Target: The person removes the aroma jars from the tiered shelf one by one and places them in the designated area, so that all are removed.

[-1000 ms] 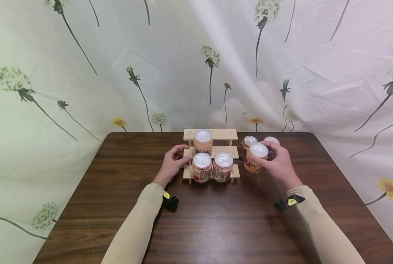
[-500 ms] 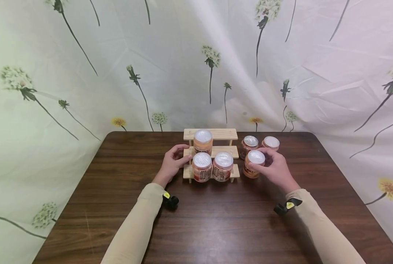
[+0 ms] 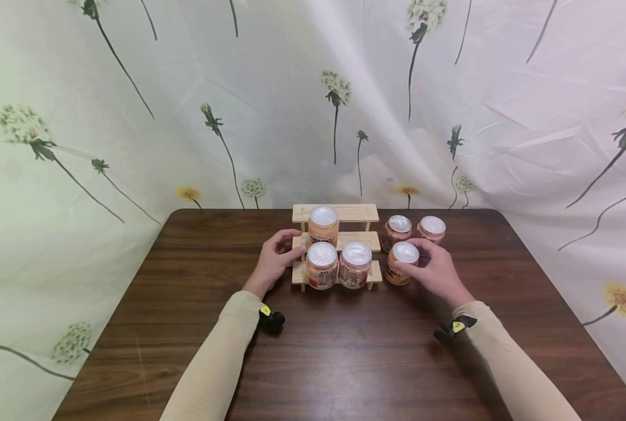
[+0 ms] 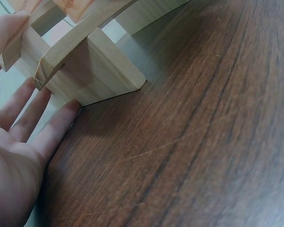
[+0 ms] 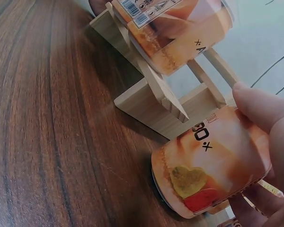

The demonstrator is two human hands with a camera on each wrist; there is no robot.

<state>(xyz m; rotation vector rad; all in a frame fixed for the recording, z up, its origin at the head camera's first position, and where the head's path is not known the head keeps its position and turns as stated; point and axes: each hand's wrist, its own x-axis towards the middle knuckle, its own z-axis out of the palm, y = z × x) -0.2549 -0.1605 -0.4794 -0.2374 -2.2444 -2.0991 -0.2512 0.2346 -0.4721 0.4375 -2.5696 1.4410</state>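
My right hand [image 3: 438, 270] holds an orange can [image 3: 401, 271] with a silver lid, thumb and fingers round its sides. It is low over the table, just right of a three-tier wooden rack [image 3: 366, 241]. In the right wrist view this can [image 5: 213, 161] shows a peach-coloured label with a yellow heart. My left hand [image 3: 275, 261] touches the rack's left end; in the left wrist view, its fingers [image 4: 57, 127] lie extended against the wooden side. Two cans, a left one [image 3: 322, 268] and a right one [image 3: 355, 266], stand on the lowest tier. Another can [image 3: 323, 225] stands on the middle tier.
Behind the held can, two more cans stand on the table: one with a shiny lid [image 3: 397, 233] and one with a paler lid [image 3: 431, 228]. The dark wooden table [image 3: 334, 356] reaches back to a dandelion-print curtain [image 3: 281, 117].
My right hand has brought its can toward me, down and slightly left, away from the two cans behind, which show more fully now. The left hand and the rack stay put.
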